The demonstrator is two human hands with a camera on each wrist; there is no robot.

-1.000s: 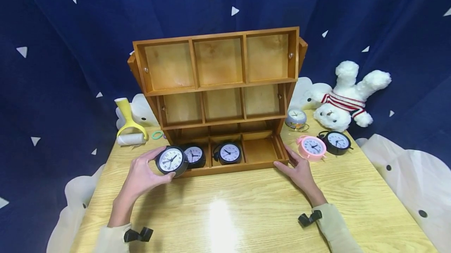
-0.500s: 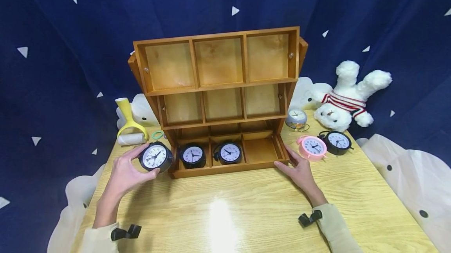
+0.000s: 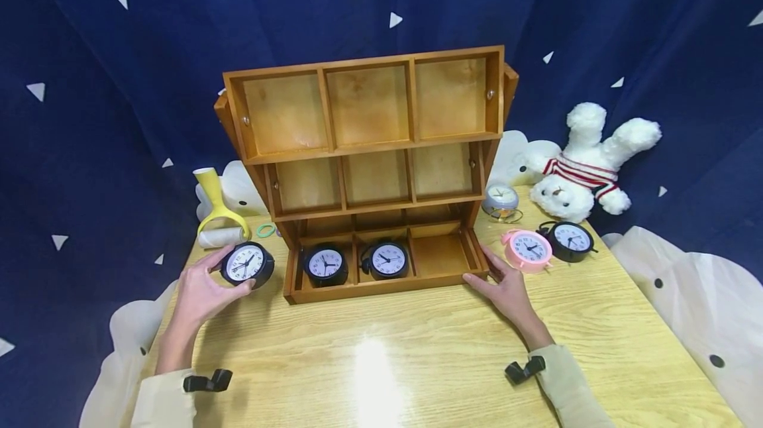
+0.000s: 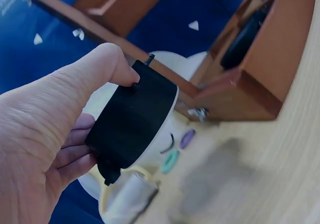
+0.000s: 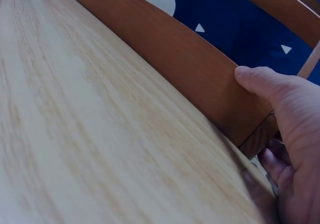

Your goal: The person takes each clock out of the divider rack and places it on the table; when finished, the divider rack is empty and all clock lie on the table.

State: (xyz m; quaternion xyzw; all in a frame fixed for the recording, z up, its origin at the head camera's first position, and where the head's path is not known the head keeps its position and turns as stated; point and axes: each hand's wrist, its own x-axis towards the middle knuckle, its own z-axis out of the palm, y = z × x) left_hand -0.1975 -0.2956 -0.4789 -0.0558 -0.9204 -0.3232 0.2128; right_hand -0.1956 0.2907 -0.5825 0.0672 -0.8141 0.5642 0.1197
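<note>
My left hand (image 3: pixel 198 292) grips a round black alarm clock (image 3: pixel 247 264) between thumb and fingers, left of a tiered wooden storage box (image 3: pixel 381 291). In the left wrist view, the clock's black casing (image 4: pixel 132 115) shows edge-on, with a shadow on the tabletop beyond it. My right hand (image 3: pixel 505 290) holds the front right corner of the box's bottom tier. There the thumb (image 5: pixel 255 79) presses the front board, and the other fingers go round the side, partly hidden. One black clock (image 3: pixel 325 265) sits in the bottom left compartment, another black clock (image 3: pixel 387 260) in the middle one.
Right of the box stand a pink alarm clock (image 3: pixel 528 250), a black twin-bell clock (image 3: pixel 571 241) and a lavender clock (image 3: pixel 501 197). A white plush bear (image 3: pixel 581 169) lies upside down behind them. At back left are a yellow-handled lint roller (image 3: pixel 220 209) and a green ring (image 3: pixel 265 230).
My left hand has carried the black clock leftward, away from the front of the box, uncovering the left compartment's clock. My right hand stays at the box corner.
</note>
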